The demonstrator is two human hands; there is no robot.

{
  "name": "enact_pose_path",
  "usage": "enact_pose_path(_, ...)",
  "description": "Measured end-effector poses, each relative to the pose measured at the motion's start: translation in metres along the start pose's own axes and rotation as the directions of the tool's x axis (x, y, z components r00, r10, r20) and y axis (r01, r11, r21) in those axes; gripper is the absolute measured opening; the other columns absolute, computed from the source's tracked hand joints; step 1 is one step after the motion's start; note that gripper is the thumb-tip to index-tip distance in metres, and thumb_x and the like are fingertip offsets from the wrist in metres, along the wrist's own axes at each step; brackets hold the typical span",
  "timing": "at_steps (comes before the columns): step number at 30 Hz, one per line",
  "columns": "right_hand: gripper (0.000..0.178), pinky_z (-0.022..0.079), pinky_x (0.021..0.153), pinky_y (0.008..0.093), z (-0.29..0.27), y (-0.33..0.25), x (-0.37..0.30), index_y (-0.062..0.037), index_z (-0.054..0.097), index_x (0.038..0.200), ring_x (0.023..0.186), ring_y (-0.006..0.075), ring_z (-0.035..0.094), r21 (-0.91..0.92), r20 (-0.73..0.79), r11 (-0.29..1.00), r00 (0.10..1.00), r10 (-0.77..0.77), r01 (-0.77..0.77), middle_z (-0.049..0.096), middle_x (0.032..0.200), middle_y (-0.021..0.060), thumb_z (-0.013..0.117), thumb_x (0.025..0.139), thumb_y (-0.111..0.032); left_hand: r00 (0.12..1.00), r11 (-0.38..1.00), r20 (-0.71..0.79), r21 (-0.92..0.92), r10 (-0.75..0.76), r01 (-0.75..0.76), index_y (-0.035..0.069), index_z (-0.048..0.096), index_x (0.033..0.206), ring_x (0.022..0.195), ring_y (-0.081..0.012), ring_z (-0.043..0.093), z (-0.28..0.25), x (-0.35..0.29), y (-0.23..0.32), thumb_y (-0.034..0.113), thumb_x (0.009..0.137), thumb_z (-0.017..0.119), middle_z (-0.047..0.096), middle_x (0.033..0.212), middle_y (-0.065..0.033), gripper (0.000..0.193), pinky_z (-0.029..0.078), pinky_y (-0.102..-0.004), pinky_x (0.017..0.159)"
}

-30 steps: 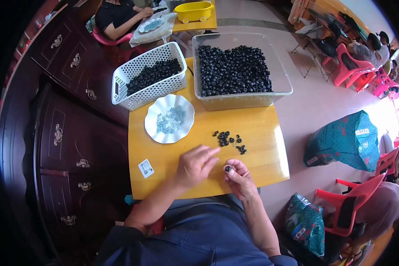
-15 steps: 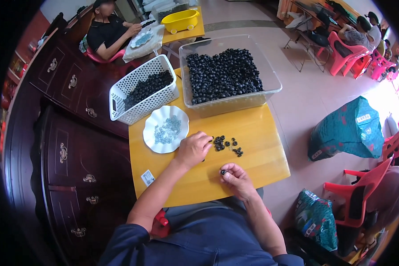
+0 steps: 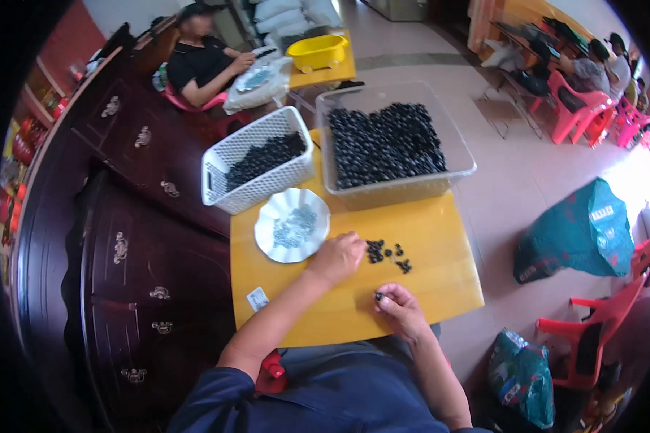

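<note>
My right hand (image 3: 402, 312), near the front of the yellow table, pinches a small black ring-shaped piece (image 3: 380, 296) between thumb and fingertips. My left hand (image 3: 337, 260) is farther in, its fingers curled together at the left side of a small group of loose black pieces (image 3: 375, 250). Whatever those fingers grip, if anything, is hidden. Just left of that hand is a white scalloped plate (image 3: 270, 247) with small clear bluish pieces (image 3: 296, 225) on it. The picture is slightly blurred.
Behind the plate, a white perforated basket (image 3: 220, 196) and a large clear bin (image 3: 390, 193) hold many black pieces on the table (image 3: 440, 267). Dark drawers (image 3: 148, 270) line the left. Teal bags (image 3: 578, 234) and red chairs (image 3: 596, 325) stand right. A person (image 3: 206, 65) sits at another table.
The view has shifted, so the whole scene sits lower and farther right. Both hands keep nearly the same places over the table, and the right still pinches the black ring-shaped piece.
</note>
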State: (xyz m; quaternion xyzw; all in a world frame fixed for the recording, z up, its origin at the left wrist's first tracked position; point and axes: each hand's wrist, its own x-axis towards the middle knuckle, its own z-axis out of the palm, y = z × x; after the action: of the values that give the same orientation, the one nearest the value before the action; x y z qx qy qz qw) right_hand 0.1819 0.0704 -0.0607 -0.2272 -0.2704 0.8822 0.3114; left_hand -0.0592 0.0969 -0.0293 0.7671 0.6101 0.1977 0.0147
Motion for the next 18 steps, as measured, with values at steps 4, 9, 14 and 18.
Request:
enact_pose_path(4, 0.022, 0.055, 0.084, 0.0288, -0.004, 0.001, -0.006, -0.0058, 0.065, 0.113, 0.089, 0.016, 0.065, 0.022, -0.082, 1.0, 0.997, 0.009, -0.007, 0.069, 0.104, 0.0049, 0.075, 0.093, -0.005, 1.0, 0.997, -0.01, -0.079, 0.023, -0.024, 0.007, 0.061, 0.082, 0.08, -0.0333, 0.065, 0.018, -0.001, -0.005, 0.014, 0.088, 0.063, 0.062, 0.085, -0.0122, 0.009, 0.055, -0.0456, 0.069)
enact_pose_path(9, 0.02, 0.054, 0.086, 0.0284, -0.003, 0.001, -0.006, -0.0042, 0.066, 0.115, 0.089, 0.0147, 0.066, 0.02, -0.01, 0.999, 0.999, -0.031, 0.032, 0.07, 0.105, 0.0047, 0.072, 0.096, -0.005, 0.99, 0.976, 0.002, -0.169, -0.142, 0.141, 0.004, 0.065, 0.091, 0.082, -0.0348, 0.07, -0.018, -0.009, 0.018, 0.011, 0.088, 0.063, 0.068, 0.087, -0.0157, 0.008, 0.058, -0.0461, 0.072)
enact_pose_path(14, 0.02, 0.052, 0.083, 0.027, 0.005, -0.001, -0.004, -0.0041, 0.066, 0.115, 0.088, 0.0144, 0.064, 0.047, -0.002, 0.998, 0.999, -0.038, 0.038, 0.07, 0.103, 0.0051, 0.073, 0.096, -0.006, 0.962, 0.912, -0.113, -0.363, -0.248, 0.192, 0.005, 0.07, 0.1, 0.084, -0.0348, 0.071, -0.044, -0.031, 0.041, 0.011, 0.089, 0.066, 0.072, 0.092, -0.0152, 0.014, 0.058, -0.0459, 0.073)
enact_pose_path(18, 0.02, 0.051, 0.081, 0.0265, 0.005, -0.001, -0.003, -0.0043, 0.066, 0.115, 0.087, 0.0141, 0.064, 0.045, -0.017, 0.998, 0.999, -0.031, 0.031, 0.07, 0.102, 0.0049, 0.073, 0.096, -0.007, 0.951, 0.805, -0.039, -0.544, -0.307, 0.237, 0.003, 0.073, 0.103, 0.078, -0.0262, 0.073, -0.052, -0.047, 0.05, 0.008, 0.089, 0.074, 0.075, 0.089, -0.0131, 0.015, 0.058, -0.0363, 0.07)
